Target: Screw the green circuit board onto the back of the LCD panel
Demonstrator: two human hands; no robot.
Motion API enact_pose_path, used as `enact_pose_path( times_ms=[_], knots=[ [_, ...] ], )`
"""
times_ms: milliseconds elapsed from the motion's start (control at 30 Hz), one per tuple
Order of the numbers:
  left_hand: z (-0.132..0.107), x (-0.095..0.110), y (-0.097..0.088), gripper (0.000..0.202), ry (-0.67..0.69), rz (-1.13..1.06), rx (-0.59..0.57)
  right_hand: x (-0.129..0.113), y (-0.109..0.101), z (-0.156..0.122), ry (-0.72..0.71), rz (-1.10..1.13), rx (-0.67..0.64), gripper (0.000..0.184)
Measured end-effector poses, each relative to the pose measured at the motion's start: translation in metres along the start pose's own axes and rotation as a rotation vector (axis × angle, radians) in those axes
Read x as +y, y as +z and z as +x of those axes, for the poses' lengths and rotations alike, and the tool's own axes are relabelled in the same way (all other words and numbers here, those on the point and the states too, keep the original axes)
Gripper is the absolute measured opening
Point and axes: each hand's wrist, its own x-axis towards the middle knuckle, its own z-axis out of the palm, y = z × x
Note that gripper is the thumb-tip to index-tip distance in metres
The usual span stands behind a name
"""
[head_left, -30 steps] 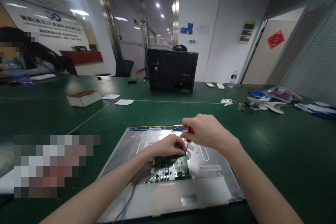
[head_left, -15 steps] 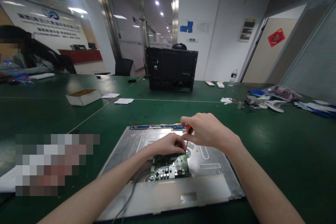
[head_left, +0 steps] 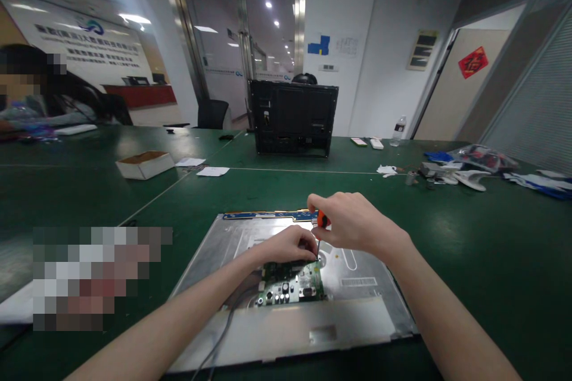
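Note:
My right hand is closed around the orange and black handle of a screwdriver. Its thin shaft points down to the upper right corner of a green circuit board. Beside the tip, my left hand has its fingers curled together at the board's far edge; what they pinch, if anything, is hidden. The board sits on the metal back of a flat display panel, which lies on the green table. A narrow blue circuit strip runs along the panel's far edge, and a grey cable trails toward me.
A black monitor housing stands beyond the panel. Left of it are an open cardboard box and papers. A bottle, plastic bags and small parts lie to the right. A person sits at far left.
The view has shifted very slightly. Both hands and the screwdriver keep nearly the same place at the board's corner.

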Motion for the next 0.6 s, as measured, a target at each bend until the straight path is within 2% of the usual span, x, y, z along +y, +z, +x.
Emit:
enact_pose_path(
  times_ms=[133, 267, 400, 533, 600],
  knots=[
    [-0.0001, 0.0027, 0.0001, 0.004, -0.022, 0.004, 0.007, -0.0029, -0.0019, 0.0029, 0.041, -0.045, -0.005, 0.024],
    [0.0000, 0.0028, -0.0002, 0.004, -0.022, 0.003, -0.001, -0.0018, -0.0036, 0.0016, 0.017, -0.003, -0.025, 0.015],
    [-0.0005, 0.0012, 0.0001, 0.006, -0.011, -0.007, 0.000, 0.0008, -0.0045, -0.0010, -0.021, 0.031, -0.026, 0.021],
    [-0.0016, 0.0026, 0.0004, 0.005, -0.008, -0.014, 0.004, 0.0005, -0.0041, 0.0011, 0.052, -0.046, -0.012, 0.025],
    [-0.0016, 0.0033, 0.0003, 0.006, -0.014, 0.001, 0.006, 0.0002, -0.0034, 0.0016, 0.060, -0.042, -0.012, 0.021]
  ],
)
